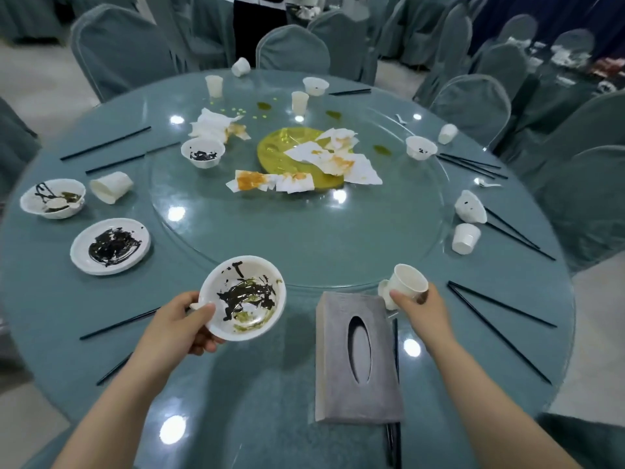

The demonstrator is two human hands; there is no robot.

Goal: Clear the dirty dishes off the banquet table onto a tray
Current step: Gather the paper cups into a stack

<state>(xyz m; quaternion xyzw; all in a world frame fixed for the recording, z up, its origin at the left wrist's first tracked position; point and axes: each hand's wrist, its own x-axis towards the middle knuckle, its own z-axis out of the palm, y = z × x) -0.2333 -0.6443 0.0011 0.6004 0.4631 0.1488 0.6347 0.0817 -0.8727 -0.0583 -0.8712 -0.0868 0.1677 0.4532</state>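
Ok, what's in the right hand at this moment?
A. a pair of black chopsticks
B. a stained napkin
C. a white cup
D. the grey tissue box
C. The right hand is closed around a white cup, held tilted just above the tissue box; the left hand holds a dirty bowl by its rim.

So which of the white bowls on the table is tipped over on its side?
The bowl at the right edge, beside the chopsticks: it lies tilted with its outer wall facing up. The other bowls sit upright, and one is in the left hand.
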